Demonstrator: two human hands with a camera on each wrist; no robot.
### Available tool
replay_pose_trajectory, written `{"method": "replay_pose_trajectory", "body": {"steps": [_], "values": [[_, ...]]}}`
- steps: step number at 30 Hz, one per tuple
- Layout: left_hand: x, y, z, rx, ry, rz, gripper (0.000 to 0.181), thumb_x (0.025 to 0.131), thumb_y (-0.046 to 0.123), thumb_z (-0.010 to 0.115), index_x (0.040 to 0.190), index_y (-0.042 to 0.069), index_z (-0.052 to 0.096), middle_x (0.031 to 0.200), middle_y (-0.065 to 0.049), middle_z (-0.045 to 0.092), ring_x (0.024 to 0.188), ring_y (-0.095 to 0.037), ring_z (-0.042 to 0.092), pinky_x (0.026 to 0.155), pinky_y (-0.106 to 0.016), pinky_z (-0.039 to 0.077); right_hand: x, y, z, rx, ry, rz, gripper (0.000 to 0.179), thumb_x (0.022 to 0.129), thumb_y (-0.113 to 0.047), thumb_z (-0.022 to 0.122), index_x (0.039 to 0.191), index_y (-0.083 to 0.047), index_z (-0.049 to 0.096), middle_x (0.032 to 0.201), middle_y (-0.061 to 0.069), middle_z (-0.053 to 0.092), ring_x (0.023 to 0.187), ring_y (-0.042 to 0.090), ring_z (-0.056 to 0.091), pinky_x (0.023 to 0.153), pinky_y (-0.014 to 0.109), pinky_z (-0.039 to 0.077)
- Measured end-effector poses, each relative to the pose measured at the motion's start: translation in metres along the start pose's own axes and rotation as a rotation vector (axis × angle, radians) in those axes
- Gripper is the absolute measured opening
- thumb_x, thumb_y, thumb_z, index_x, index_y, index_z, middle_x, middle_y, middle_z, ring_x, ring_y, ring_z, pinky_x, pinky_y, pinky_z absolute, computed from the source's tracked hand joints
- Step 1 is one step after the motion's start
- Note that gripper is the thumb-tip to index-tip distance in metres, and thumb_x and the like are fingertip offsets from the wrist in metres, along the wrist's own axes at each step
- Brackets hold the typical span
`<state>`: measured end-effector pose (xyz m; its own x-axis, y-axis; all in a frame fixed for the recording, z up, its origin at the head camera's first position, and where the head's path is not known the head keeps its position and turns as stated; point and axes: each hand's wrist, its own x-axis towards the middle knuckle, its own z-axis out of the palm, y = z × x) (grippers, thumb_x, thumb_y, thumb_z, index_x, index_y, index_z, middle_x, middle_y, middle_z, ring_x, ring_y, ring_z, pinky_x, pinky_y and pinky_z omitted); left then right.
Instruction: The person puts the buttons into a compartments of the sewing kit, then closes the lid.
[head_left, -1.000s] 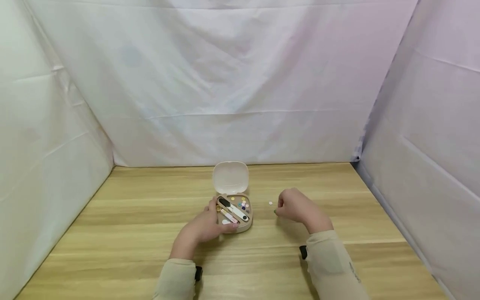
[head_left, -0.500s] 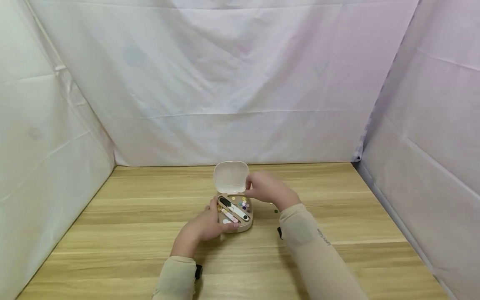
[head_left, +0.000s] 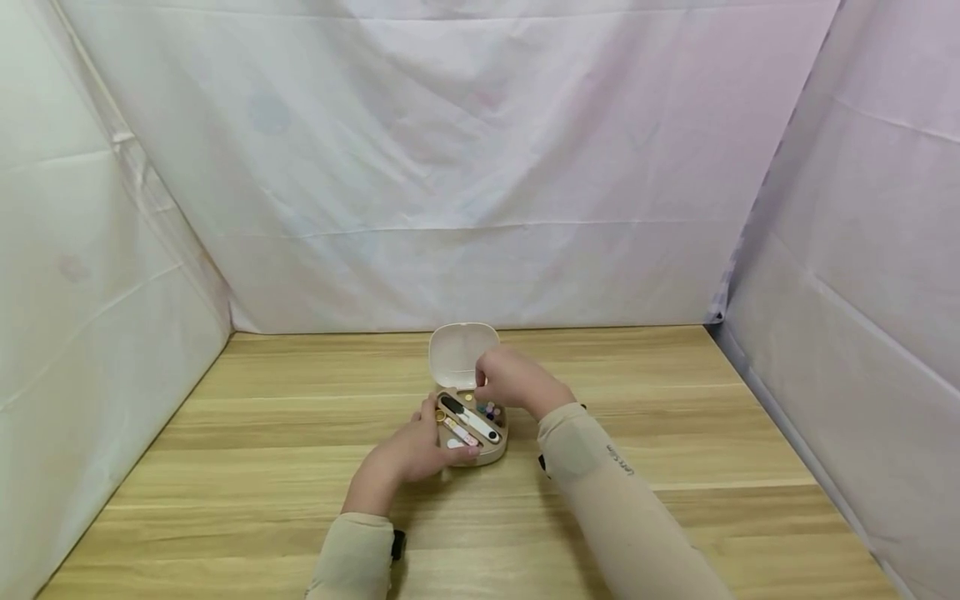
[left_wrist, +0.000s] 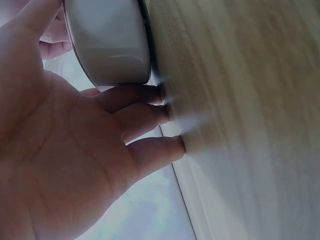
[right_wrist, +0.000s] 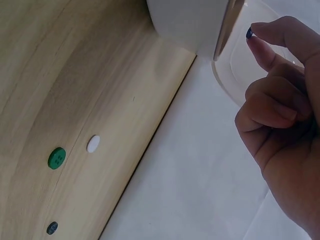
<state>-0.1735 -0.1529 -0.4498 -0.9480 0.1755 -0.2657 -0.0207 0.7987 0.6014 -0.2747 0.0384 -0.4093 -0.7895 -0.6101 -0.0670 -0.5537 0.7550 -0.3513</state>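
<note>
A small beige sewing box [head_left: 491, 453] stands on the table, its pale lid [head_left: 459, 354] raised behind it. Across its left side my left hand [head_left: 411, 450] grips it, thumb at the front rim; in the left wrist view the lower fingertips meet the tabletop. Thread snips [head_left: 471, 419] lie diagonally in the box beside a gold-ringed, pink-and-yellow patterned strip [head_left: 460, 432]. Between thumb and index finger my right hand [head_left: 517, 382] pinches a small dark blue button [right_wrist: 249, 33] over the button compartment, where several coloured buttons [head_left: 491, 410] show. The hand covers the compartment's far corner.
On the wooden table right of the box lie a green button [right_wrist: 57, 158], a white button [right_wrist: 93, 144] and a dark button [right_wrist: 52, 228]. White cloth [head_left: 480, 167] hangs behind the table and along both sides.
From the loose buttons at the right, my right hand has moved left to the box, then lower over its button compartment. My left hand keeps its place on the box.
</note>
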Motion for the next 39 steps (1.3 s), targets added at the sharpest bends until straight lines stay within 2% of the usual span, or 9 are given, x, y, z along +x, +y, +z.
{"method": "replay_pose_trajectory", "body": {"steps": [9, 14, 19, 24, 30, 35, 39], "values": [[0.000, -0.001, 0.000, -0.007, 0.001, 0.012, 0.125, 0.088, 0.064, 0.080, 0.167, -0.003, 0.011, 0.163, -0.036, 0.040, 0.145, -0.044, 0.054, 0.119, -0.058, 0.046, -0.002, 0.003, 0.001, 0.001, -0.002, 0.020, 0.010, 0.094, -0.014, 0.076, 0.085, -0.009, 0.076, 0.079, -0.001, 0.071, 0.068, 0.011, 0.063, 0.066, 0.027, 0.055], [0.000, -0.003, -0.001, -0.025, 0.005, 0.013, 0.126, 0.088, 0.062, 0.081, 0.168, -0.004, 0.009, 0.165, -0.036, 0.037, 0.149, -0.046, 0.049, 0.122, -0.059, 0.044, -0.006, 0.006, -0.010, -0.025, -0.007, 0.029, 0.008, 0.094, -0.015, 0.074, 0.091, -0.007, 0.077, 0.088, 0.002, 0.074, 0.074, 0.014, 0.062, 0.070, 0.030, 0.056], [0.000, -0.002, -0.001, -0.038, 0.011, 0.016, 0.125, 0.087, 0.061, 0.082, 0.168, -0.002, 0.010, 0.165, -0.035, 0.038, 0.149, -0.047, 0.048, 0.122, -0.060, 0.043, -0.015, 0.016, -0.025, -0.007, -0.014, 0.036, 0.009, 0.095, -0.012, 0.072, 0.095, -0.004, 0.076, 0.092, 0.007, 0.074, 0.076, 0.016, 0.063, 0.070, 0.031, 0.056], [-0.001, -0.003, 0.001, -0.024, 0.014, 0.009, 0.125, 0.086, 0.064, 0.082, 0.168, -0.001, 0.012, 0.163, -0.034, 0.040, 0.147, -0.046, 0.051, 0.121, -0.059, 0.044, -0.027, 0.031, -0.036, -0.017, -0.005, 0.029, 0.010, 0.095, -0.011, 0.070, 0.097, -0.004, 0.076, 0.091, 0.006, 0.073, 0.071, 0.015, 0.060, 0.067, 0.029, 0.054], [-0.002, -0.003, 0.001, -0.033, 0.014, -0.001, 0.127, 0.086, 0.063, 0.082, 0.168, -0.001, 0.011, 0.165, -0.035, 0.037, 0.149, -0.047, 0.049, 0.122, -0.060, 0.042, -0.042, 0.052, -0.043, -0.030, -0.032, 0.075, 0.011, 0.095, -0.012, 0.070, 0.100, -0.004, 0.076, 0.090, 0.007, 0.071, 0.068, 0.016, 0.056, 0.068, 0.031, 0.054], [-0.002, -0.003, 0.000, -0.028, 0.012, 0.003, 0.127, 0.087, 0.064, 0.081, 0.169, -0.001, 0.009, 0.166, -0.036, 0.036, 0.151, -0.048, 0.046, 0.124, -0.060, 0.040, -0.054, 0.072, -0.039, -0.032, -0.057, 0.110, 0.013, 0.097, -0.013, 0.069, 0.104, -0.004, 0.076, 0.093, 0.006, 0.070, 0.070, 0.016, 0.055, 0.070, 0.032, 0.053], [0.000, -0.005, 0.000, -0.022, 0.014, 0.011, 0.127, 0.087, 0.065, 0.080, 0.169, 0.000, 0.008, 0.166, -0.036, 0.036, 0.151, -0.048, 0.046, 0.125, -0.060, 0.040, -0.063, 0.092, -0.029, -0.034, -0.040, 0.110, 0.013, 0.095, -0.012, 0.070, 0.102, -0.004, 0.077, 0.086, 0.004, 0.068, 0.068, 0.015, 0.053, 0.071, 0.031, 0.052]]}}
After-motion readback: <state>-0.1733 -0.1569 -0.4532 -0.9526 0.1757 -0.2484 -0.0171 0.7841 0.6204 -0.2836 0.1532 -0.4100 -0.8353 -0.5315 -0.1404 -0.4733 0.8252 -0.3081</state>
